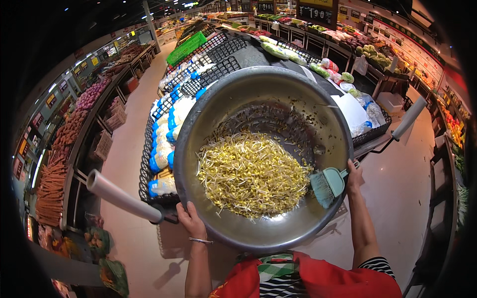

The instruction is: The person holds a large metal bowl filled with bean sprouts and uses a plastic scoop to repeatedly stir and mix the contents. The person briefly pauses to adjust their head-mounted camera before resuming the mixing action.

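Observation:
A large round metal basin is held before my body, over the near end of a display stand. A heap of bean sprouts lies in its lower left and middle, with loose bits and husks stuck to the far wall. My left hand grips the basin's rim at the lower left. At the right rim, my right hand holds the basin together with the handle of a small pale green brush. The brush's bristles hang inside the basin, beside the sprouts.
Bagged goods with blue and white wrapping fill black crates at left. Plastic film rolls stand at left and right. Wrapped cabbages and a green crate lie beyond. Carrots fill the left shelf.

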### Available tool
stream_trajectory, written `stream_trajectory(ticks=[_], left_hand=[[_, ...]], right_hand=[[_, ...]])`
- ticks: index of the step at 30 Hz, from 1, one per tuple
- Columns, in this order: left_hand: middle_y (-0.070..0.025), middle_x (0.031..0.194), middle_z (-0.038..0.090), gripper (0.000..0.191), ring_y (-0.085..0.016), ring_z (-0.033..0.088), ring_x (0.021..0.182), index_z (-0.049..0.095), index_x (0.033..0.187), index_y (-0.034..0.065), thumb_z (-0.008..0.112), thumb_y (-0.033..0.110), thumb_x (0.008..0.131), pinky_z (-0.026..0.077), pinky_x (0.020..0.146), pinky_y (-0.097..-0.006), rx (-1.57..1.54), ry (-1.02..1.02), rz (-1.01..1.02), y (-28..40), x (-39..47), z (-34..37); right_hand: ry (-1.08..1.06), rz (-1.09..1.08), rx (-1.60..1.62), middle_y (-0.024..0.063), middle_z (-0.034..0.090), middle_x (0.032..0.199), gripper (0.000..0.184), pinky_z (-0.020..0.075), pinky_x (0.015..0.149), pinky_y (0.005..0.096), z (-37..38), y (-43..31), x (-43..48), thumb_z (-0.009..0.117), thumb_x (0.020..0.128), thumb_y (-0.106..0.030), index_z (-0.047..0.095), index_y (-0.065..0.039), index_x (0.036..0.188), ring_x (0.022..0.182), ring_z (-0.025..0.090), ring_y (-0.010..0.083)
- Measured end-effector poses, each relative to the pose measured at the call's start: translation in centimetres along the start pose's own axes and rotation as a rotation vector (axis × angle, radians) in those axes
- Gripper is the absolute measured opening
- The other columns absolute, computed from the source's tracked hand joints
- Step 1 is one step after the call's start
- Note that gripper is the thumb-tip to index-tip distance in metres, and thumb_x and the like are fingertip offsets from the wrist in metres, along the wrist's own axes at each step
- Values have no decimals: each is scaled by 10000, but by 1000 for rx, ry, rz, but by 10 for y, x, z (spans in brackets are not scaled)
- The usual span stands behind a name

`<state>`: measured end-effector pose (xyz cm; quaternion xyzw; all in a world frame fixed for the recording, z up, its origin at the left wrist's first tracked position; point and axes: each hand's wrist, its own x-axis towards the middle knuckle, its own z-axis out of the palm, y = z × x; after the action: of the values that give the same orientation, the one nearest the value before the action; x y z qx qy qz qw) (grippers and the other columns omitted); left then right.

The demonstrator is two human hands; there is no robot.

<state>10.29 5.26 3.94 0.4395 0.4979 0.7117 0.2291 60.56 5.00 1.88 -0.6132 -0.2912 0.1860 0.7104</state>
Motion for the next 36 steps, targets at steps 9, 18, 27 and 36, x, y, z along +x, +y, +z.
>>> stream_trajectory(ticks=[9, 18, 27, 36], left_hand=[[17, 765, 432, 177, -56, 385, 710, 436, 828, 34, 450, 160, 950, 359, 623, -223, 219, -30, -193, 12, -167, -29], [22, 692, 320, 317, -85, 289, 642, 345, 725, 53, 411, 236, 975, 295, 569, -256, 195, 149, -264, 40, -219, -57], [12, 755, 481, 242, -89, 398, 652, 535, 850, 17, 442, 212, 961, 376, 616, -233, 97, 114, -435, 28, -213, -95], [-1, 731, 530, 280, -86, 463, 654, 536, 812, 23, 467, 258, 948, 409, 583, -256, 126, 236, -521, 52, -222, -149]], right_hand=[[-86, 120, -64, -28, 486, 711, 151, 358, 575, 238, -149, 53, -48, 591, 844, -168, 549, -29, 802, 640, 431, 73], [-91, 108, -158, 25, 550, 799, 300, 402, 643, 270, -195, 20, -70, 590, 849, -219, 575, 32, 1011, 735, 492, 129], [-142, 133, -313, 13, 513, 726, 223, 392, 599, 299, -173, 2, -110, 601, 825, -211, 554, 7, 836, 684, 472, 130], [-259, 187, -264, 10, 525, 771, 204, 383, 586, 257, -164, 28, -146, 585, 817, -194, 563, -7, 894, 673, 461, 96]])
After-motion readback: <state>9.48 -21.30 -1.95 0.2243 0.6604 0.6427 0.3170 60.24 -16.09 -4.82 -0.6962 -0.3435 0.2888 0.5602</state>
